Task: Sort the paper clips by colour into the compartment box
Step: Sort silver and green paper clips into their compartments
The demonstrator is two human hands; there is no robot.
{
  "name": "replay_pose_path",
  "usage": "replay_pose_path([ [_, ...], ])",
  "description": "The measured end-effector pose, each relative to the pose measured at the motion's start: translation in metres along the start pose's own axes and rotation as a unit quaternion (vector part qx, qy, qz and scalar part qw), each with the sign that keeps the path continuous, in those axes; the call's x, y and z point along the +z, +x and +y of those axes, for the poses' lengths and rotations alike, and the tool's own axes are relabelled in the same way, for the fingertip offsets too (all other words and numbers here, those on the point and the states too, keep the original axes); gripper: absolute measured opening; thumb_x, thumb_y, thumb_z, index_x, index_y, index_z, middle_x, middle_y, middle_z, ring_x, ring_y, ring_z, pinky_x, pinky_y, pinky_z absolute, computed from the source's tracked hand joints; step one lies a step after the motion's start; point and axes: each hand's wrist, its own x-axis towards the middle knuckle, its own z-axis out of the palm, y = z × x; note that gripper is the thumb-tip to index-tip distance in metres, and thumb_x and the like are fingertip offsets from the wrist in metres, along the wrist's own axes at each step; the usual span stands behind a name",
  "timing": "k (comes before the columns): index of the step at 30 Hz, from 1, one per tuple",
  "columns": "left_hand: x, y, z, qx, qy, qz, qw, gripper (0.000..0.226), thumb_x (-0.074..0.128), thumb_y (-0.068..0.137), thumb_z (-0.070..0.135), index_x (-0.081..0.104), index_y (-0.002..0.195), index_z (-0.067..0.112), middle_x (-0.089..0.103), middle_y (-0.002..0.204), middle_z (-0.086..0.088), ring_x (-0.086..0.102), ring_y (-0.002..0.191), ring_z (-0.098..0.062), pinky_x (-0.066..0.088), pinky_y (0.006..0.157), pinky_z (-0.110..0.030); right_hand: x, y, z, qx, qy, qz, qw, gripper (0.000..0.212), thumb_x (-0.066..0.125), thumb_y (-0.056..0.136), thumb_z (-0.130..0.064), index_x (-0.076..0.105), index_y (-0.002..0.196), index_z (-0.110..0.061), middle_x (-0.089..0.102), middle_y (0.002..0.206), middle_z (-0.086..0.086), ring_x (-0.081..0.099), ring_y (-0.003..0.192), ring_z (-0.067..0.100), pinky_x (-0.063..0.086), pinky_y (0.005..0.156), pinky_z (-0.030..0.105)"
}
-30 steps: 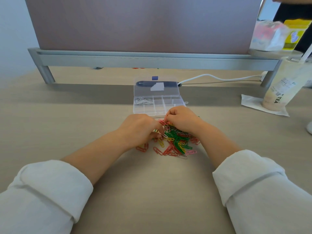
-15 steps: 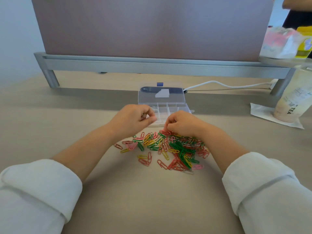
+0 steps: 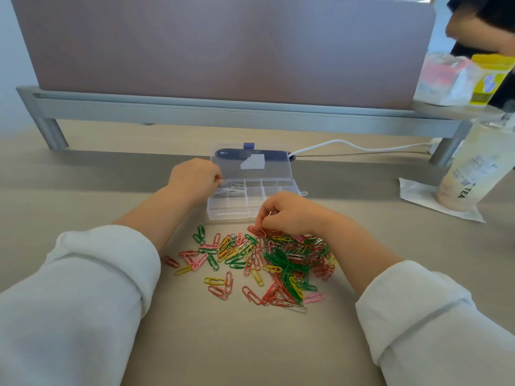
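Clips are lying in a loose pile just below your right hand, whose fingers are pinching at its far edge, while your left hand, fingertips closed on something I cannot make out, is hovering over the box's far-left compartment.

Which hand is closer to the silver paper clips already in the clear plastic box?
Left. The left hand is at that compartment's edge beside the silver paper clips; the right hand is nearer the loose pile.
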Motion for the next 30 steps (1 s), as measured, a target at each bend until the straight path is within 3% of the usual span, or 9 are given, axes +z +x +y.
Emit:
replay_pose_path([
  [5, -0.014, -0.020, 0.009, 0.058, -0.033, 0.032, 0.997, 0.038, 0.038, 0.097, 0.039, 0.067, 0.095, 0.014, 0.063, 0.079, -0.001, 0.060, 0.082, -0.022, 0.048, 0.071, -0.031, -0.003, -0.001, 0.002, -0.004, -0.012, 0.030, 0.999, 0.010, 0.056, 0.089, -0.016, 0.065, 0.089, -0.020, 0.048, 0.067, -0.012, 0.044, 0.058, 0.001, 0.032, 0.052, 0.017],
  [9, -0.031, -0.060, 0.024, 0.160, -0.113, -0.057, 0.979, 0.022, 0.060, 0.085, 0.041, 0.069, 0.094, 0.024, 0.042, 0.057, 0.012, 0.040, 0.054, -0.001, 0.033, 0.054, -0.018, 0.000, -0.005, 0.003, -0.020, -0.033, 0.021, 0.999, 0.005, 0.069, 0.081, -0.020, 0.066, 0.085, -0.020, 0.040, 0.061, -0.013, 0.036, 0.053, -0.001, 0.028, 0.051, 0.017],
  [12, -0.030, -0.077, 0.027, 0.177, -0.078, -0.109, 0.975, 0.023, 0.064, 0.080, 0.046, 0.068, 0.096, 0.029, 0.040, 0.061, 0.013, 0.039, 0.056, 0.000, 0.030, 0.052, -0.016, 0.002, -0.009, 0.006, -0.017, -0.054, 0.017, 0.998, 0.007, 0.072, 0.079, -0.020, 0.067, 0.083, -0.018, 0.040, 0.060, -0.013, 0.037, 0.053, 0.000, 0.028, 0.050, 0.017],
  [16, -0.032, -0.086, 0.025, 0.152, -0.051, -0.115, 0.980, 0.022, 0.064, 0.081, 0.044, 0.066, 0.097, 0.029, 0.039, 0.065, 0.015, 0.038, 0.059, 0.000, 0.029, 0.052, -0.020, 0.001, -0.013, 0.005, -0.036, -0.054, 0.022, 0.998, 0.008, 0.071, 0.079, -0.017, 0.067, 0.079, -0.023, 0.038, 0.056, -0.009, 0.036, 0.048, 0.004, 0.031, 0.050, 0.017],
  [19, -0.034, -0.089, 0.026, 0.136, -0.040, -0.103, 0.984, 0.019, 0.061, 0.086, 0.036, 0.066, 0.103, 0.030, 0.039, 0.065, 0.016, 0.039, 0.067, -0.007, 0.032, 0.062, -0.025, 0.006, -0.013, -0.002, -0.081, -0.028, 0.021, 0.996, 0.005, 0.072, 0.080, -0.021, 0.071, 0.083, -0.025, 0.033, 0.051, -0.009, 0.034, 0.041, 0.005, 0.027, 0.046, 0.014],
  [23, -0.036, -0.092, 0.024, 0.132, -0.035, -0.102, 0.985, 0.026, 0.059, 0.088, 0.027, 0.061, 0.112, 0.034, 0.036, 0.065, 0.017, 0.037, 0.072, -0.009, 0.031, 0.066, -0.024, 0.016, -0.011, -0.011, -0.099, -0.056, 0.009, 0.993, 0.011, 0.072, 0.079, -0.023, 0.073, 0.090, -0.021, 0.038, 0.056, -0.012, 0.037, 0.052, 0.003, 0.028, 0.050, 0.016],
  [30, -0.040, -0.094, 0.019, 0.126, 0.001, -0.120, 0.985, 0.015, 0.060, 0.087, 0.029, 0.067, 0.099, 0.035, 0.037, 0.067, 0.018, 0.043, 0.078, -0.010, 0.036, 0.067, -0.024, 0.015, -0.010, -0.010, -0.079, -0.093, -0.008, 0.992, 0.011, 0.070, 0.082, -0.024, 0.071, 0.089, -0.016, 0.042, 0.061, -0.015, 0.039, 0.057, -0.001, 0.027, 0.051, 0.015],
])
